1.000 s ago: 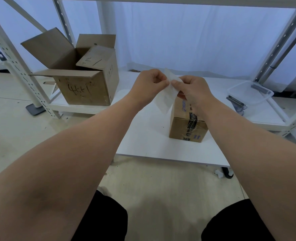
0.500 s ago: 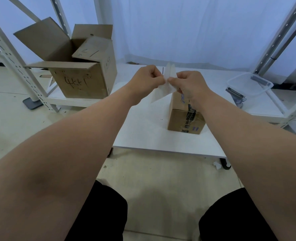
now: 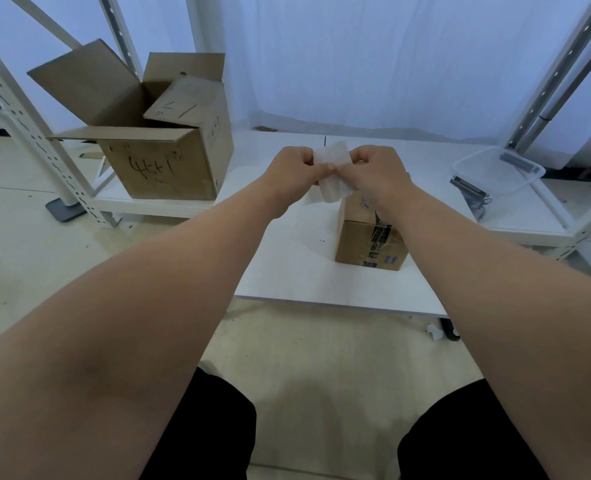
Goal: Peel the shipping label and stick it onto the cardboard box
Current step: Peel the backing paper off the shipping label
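A white shipping label (image 3: 331, 172) on its backing sheet is held in the air between both hands, above the white table (image 3: 287, 268). My left hand (image 3: 292, 173) pinches its left edge and my right hand (image 3: 377, 174) pinches its right edge. The sheet bends between the fingertips, and two layers show at its lower end. A small closed cardboard box (image 3: 368, 237) with tape and printed marks stands on the table just below my right hand. My right wrist hides part of the box's top.
A large open cardboard box (image 3: 159, 140) with handwriting stands at the back left on a low shelf. A clear plastic tub (image 3: 498, 169) with dark items lies at the right. White rack posts (image 3: 27, 133) stand at both sides. A white curtain hangs behind.
Both hands have turned the label from a slanted hold to facing me more squarely, fingertips close together at its middle. The box stays where it was.
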The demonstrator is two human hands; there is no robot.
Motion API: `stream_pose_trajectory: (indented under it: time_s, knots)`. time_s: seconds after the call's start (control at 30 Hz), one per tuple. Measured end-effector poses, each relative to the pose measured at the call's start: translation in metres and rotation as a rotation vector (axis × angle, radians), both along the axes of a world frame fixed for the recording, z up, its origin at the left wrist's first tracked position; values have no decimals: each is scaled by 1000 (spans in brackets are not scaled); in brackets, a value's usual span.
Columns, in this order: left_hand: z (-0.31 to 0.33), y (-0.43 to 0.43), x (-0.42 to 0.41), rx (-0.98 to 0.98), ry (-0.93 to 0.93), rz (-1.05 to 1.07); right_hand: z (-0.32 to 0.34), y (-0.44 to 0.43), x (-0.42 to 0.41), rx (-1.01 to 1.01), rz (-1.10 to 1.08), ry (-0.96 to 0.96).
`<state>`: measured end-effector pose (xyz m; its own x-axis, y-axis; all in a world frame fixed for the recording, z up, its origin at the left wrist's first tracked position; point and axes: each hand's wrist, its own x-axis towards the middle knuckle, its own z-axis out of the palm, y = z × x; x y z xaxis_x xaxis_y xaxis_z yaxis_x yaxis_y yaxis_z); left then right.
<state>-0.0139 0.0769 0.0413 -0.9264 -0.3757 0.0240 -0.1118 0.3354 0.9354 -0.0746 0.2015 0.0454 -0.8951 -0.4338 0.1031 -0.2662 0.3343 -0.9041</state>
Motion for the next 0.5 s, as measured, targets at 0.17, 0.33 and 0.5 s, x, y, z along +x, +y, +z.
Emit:
stream_pose_trajectory:
  time_s: [0.17, 0.33, 0.5]
  knots:
    - [2, -1, 1, 5, 48, 11, 2, 1, -2, -72, -2, -82]
    - [5, 2, 5, 23, 90, -39, 4, 5, 0, -129, 37, -77]
    - [5, 1, 5, 11, 29, -16, 2, 6, -3, -110, 3, -64]
